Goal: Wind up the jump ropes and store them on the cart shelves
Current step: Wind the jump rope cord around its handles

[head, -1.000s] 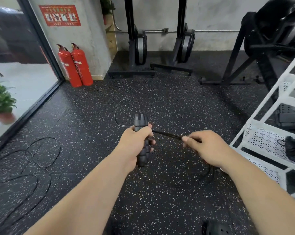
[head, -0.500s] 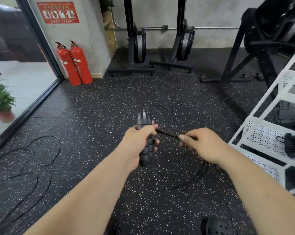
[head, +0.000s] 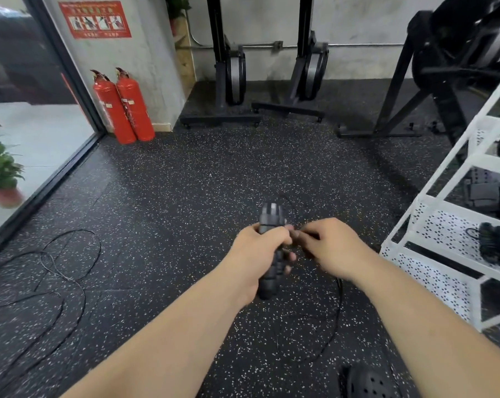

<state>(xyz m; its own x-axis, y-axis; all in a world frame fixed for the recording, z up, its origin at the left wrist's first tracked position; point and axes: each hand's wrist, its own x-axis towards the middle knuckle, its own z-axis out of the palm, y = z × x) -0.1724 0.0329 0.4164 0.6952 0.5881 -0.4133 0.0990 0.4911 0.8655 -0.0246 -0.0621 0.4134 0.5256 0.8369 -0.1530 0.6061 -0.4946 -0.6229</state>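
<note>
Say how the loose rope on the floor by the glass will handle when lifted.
The loose rope looks floppy: it lies in slack curves. Probably light, since the cord is thin. Its loops cross, so it may tangle when lifted.

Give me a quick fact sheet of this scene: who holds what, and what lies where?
Left hand: grips the black handles, bunched together
Right hand: pinches the cord right beside the handles
Cord: hangs in a loop below the right hand
Floor, left: a loose rope lies sprawled
Cart: white, at right, with a wound rope on a shelf
By the wall: two red extinguishers
</note>
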